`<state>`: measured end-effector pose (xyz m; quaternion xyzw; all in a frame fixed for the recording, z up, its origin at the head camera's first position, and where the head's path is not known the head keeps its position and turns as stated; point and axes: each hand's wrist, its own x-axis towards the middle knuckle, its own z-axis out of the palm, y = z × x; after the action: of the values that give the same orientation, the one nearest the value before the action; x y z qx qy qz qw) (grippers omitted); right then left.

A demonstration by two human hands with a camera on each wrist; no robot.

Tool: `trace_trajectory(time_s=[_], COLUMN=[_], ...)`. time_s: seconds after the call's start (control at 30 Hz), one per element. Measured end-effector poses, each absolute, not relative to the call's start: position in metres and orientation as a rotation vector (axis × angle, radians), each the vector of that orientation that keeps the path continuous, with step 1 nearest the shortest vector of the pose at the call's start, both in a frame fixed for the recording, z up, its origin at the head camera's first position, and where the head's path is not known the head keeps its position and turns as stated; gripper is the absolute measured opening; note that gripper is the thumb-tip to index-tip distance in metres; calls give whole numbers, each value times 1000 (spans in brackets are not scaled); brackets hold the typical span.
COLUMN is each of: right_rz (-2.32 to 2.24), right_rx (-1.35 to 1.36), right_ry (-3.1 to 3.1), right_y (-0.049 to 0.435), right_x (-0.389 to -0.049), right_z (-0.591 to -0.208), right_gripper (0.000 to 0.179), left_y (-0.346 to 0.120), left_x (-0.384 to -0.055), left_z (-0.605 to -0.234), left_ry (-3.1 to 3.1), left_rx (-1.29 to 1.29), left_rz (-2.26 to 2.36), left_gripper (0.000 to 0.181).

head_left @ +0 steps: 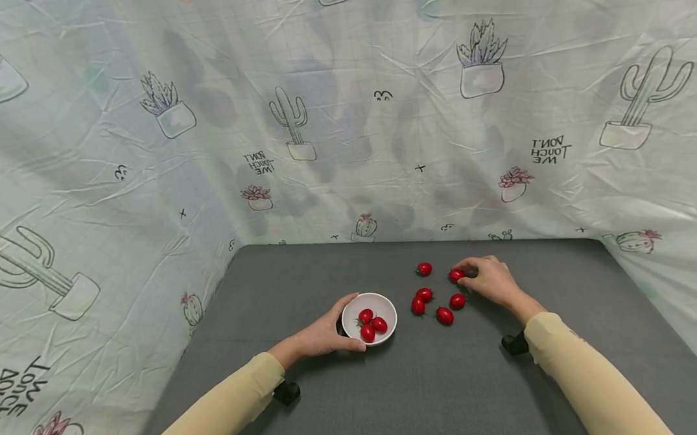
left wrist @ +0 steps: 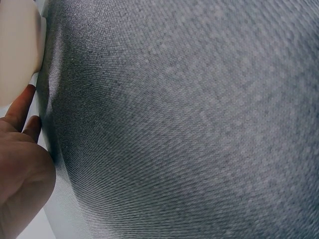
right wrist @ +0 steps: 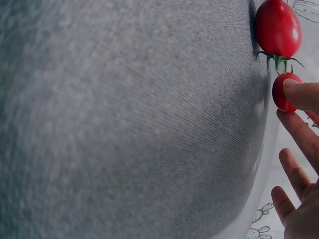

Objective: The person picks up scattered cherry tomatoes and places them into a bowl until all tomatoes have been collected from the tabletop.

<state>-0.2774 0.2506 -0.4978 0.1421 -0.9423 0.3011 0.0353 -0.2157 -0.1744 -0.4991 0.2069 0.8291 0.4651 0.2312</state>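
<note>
My left hand [head_left: 324, 334] grips a small white bowl [head_left: 391, 313] from its left side, thumb at the near rim and fingers around the far side. In the bowl lie three red cherry tomatoes [head_left: 368, 333]. The left wrist view shows the bowl [left wrist: 19, 47] only in part, at its left edge, beside the fingers. At the right, my right hand [head_left: 491, 279] pinches a cherry tomato [head_left: 456, 276] between thumb and fingertips. Close up in the right wrist view, that pinched cherry tomato [right wrist: 281, 94] appears below a larger-looking one [right wrist: 278, 29] with a green stem.
Several loose cherry tomatoes [head_left: 444, 316] lie on the dark grey table [head_left: 391, 397] between the bowl and my right hand. One cherry tomato [head_left: 424, 269] lies farther back. A cactus-printed white curtain [head_left: 345, 133] hangs behind and beside the table.
</note>
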Motion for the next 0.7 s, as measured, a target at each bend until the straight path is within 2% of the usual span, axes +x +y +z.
trace_trajectory(time_s=[0.7], right_rz=[1039], right_rx=[515], right_ry=[-2819], right_y=[245], right_x=[-269], right_z=[-477], right_gripper=[30], left_y=[-170], left_x=[-213], left_z=[-497], left_ry=[2308], left_rx=[584], left_rz=[1286], left_gripper=[109])
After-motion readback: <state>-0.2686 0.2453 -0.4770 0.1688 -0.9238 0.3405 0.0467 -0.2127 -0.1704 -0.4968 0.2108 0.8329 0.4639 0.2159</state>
